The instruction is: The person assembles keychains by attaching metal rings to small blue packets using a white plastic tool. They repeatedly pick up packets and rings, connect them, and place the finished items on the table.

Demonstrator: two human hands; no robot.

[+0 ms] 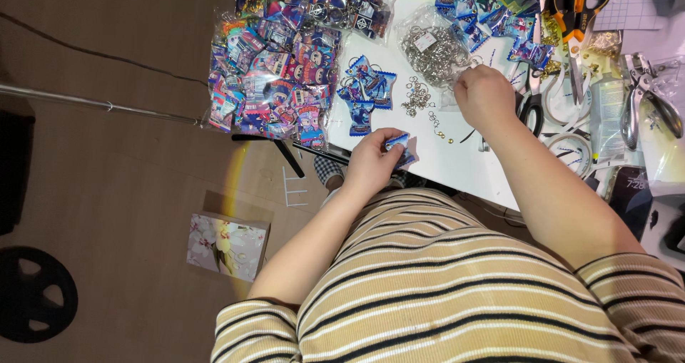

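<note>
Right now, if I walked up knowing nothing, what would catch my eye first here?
Probably the heap of bright packets in clear bags filling the white table's left end. Next, the left hand pinching one small blue packet at the near edge, while the right hand reaches into a pile of metal rings. Orange-handled scissors lie at the far right.

— What lies along the far edge of the white table (457, 170)?

— Orange-handled scissors (581, 3) near the far right corner, with metal pliers (646, 95) just right of them.

— And at the left edge?

— Clear bags of colourful packets (267, 78), piled and overhanging it.

— Anything on the floor?

— A flowered box (227, 247), and a black round disc (36, 294) well to its left.
</note>
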